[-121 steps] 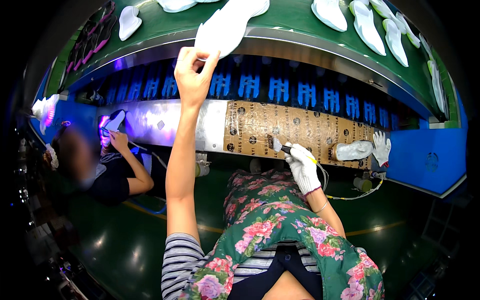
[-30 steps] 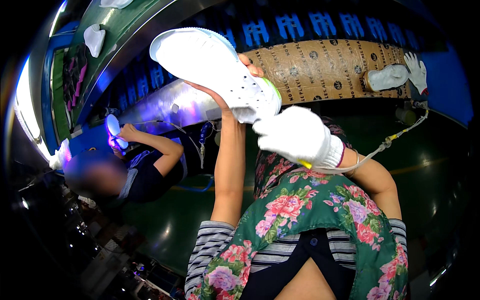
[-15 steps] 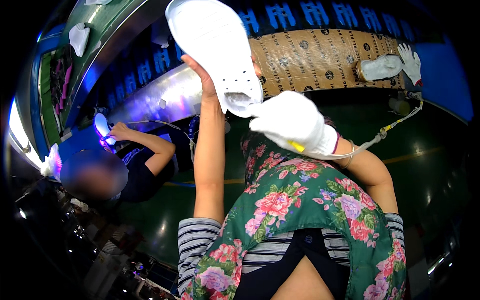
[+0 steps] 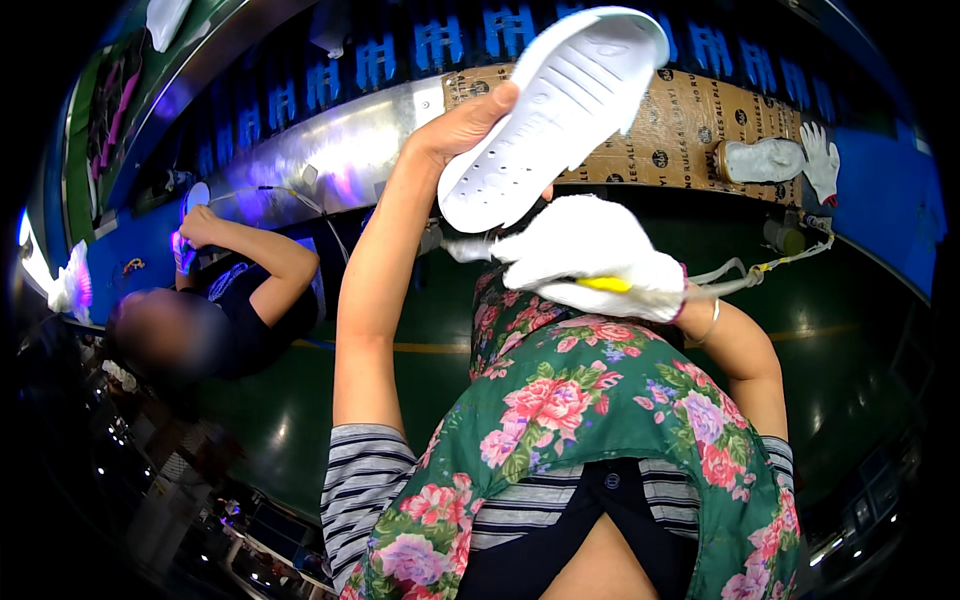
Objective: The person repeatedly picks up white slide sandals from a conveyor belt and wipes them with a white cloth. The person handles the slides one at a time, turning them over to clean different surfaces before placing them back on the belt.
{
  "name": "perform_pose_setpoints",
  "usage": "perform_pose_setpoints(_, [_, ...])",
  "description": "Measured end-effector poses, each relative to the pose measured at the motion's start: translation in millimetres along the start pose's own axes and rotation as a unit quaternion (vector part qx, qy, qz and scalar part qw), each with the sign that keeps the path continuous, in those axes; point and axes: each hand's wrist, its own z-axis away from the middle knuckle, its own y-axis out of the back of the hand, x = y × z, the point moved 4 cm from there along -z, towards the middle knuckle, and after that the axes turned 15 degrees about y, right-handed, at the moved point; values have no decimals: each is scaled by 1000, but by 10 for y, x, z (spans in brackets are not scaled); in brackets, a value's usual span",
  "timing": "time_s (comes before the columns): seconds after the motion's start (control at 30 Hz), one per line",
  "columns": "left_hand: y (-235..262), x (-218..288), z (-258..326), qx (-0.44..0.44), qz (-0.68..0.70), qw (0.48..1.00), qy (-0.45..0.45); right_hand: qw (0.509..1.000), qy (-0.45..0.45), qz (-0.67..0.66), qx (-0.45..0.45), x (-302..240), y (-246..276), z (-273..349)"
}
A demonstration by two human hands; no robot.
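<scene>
At about nine o'clock a co-worker [image 4: 215, 310] in a dark top sits with one arm raised to the blue edge of the line, where a small violet lamp [image 4: 183, 250] glows; the green floor [image 4: 290, 410] between that person and the wearer lies open. Toward the middle, the bare left hand [image 4: 462, 125] is lifted high, fingers curled round the near end of a white shoe sole [image 4: 555, 110] and clasping it along one edge. The sole's long axis runs from about seven o'clock to one o'clock — its narrower grooved end points up and to the right, its broader end with small holes hangs down toward the hand, and the moulded face is turned to the camera. Just below it, at about four o'clock from the sole, the right hand [image 4: 595, 265] in a white cloth glove is closed round a slim yellow tool [image 4: 603, 284], from which a pale cord [image 4: 760, 270] trails off to the right. Behind, a brown patterned board [image 4: 690, 125] lines the conveyor's side — at two o'clock a white shoe last [image 4: 762, 160] and a spare white glove [image 4: 822, 160] hang against it. The floral apron [image 4: 600, 430] fills the lower middle.
</scene>
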Motion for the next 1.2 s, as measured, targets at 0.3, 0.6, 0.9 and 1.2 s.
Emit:
perform_pose_setpoints(0.3, [-81, 27, -147, 98, -321, 934, 126, 997, -42, 26, -52, 128, 21, 63])
perform_pose_setpoints(0.6, [-152, 128, -322, 79, -423, 889, 154, 982, -187, -10, -8, 319, 213, 228])
perform_pose_setpoints(0.9, [-80, -377, -349, -26, 141, 989, 35, 887, -334, -132, 290, 292, 382, 652])
perform_pose_setpoints(1.2, [-106, -1223, -332, 62, 255, 961, -89, 964, -158, 129, 173, 304, 441, 695])
